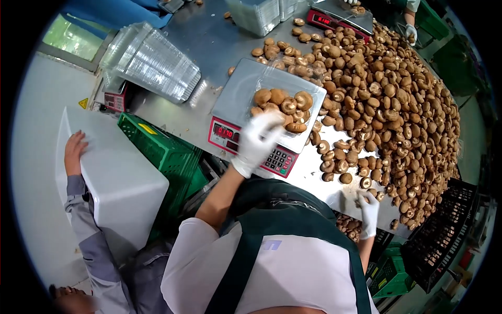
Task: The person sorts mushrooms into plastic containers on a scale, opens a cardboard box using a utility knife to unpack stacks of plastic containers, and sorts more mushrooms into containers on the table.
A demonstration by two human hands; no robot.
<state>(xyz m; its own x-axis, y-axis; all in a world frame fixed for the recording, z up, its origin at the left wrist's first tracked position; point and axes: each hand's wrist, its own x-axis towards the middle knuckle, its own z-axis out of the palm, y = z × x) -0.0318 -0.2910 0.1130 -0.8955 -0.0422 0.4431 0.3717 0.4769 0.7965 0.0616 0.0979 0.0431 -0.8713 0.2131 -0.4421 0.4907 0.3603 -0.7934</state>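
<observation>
My left hand, in a white glove, reaches over the scale with its fingers curled down at the near side of a clear plastic tray. Inside that tray lie several brown shiitake mushrooms. The fingertips meet the mushrooms, but what they grip is hidden. Red digits on the scale's display look like 0170. Lower right, my gloved right hand is at the table's near edge, fingers bent beside a few loose mushrooms. Whatever is between those fingers does not show clearly.
A large mushroom heap covers the table's right side. Stacked clear trays lie at left, with more trays behind. A second scale stands at the back. Green crates, a white bin and another person's hand are at left.
</observation>
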